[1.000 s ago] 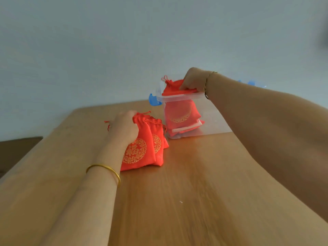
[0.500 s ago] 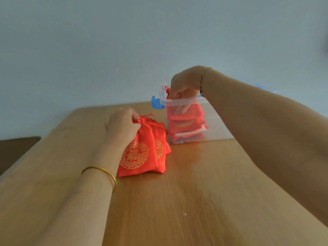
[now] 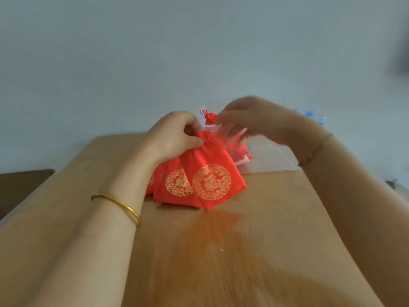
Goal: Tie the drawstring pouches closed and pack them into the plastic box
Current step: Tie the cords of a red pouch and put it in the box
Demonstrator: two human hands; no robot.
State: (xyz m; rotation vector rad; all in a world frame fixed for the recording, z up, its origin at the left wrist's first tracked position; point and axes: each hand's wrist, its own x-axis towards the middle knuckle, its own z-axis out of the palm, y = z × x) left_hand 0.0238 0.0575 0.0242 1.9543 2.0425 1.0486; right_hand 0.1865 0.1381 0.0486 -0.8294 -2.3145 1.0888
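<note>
The wooden table (image 3: 265,240) was glossy enough to mirror the red cloth, so a hard tug could have slid the whole cluster across it. The plastic box (image 3: 272,156) sat just behind the cluster, already holding several pouches. A careless reach by the right arm might have nudged it, or snagged the top pouch (image 3: 209,117), whose knotted end poked above the rim. The front pouch (image 3: 212,173) stood on the table, leaning against the other pouches (image 3: 174,185) beside it. Held only at the neck, it could have sagged open or toppled its neighbours if pulled sideways.

The left hand (image 3: 174,136) reached in from the left, knuckles up, thumb and fingers pinching the gathered neck of the front pouch. The right hand (image 3: 245,116) hovered over the box rim, close to that neck, palm down. It was smeared by motion blur, so whether it gripped anything could not be told — it seemed to be clear of the cloth.
</note>
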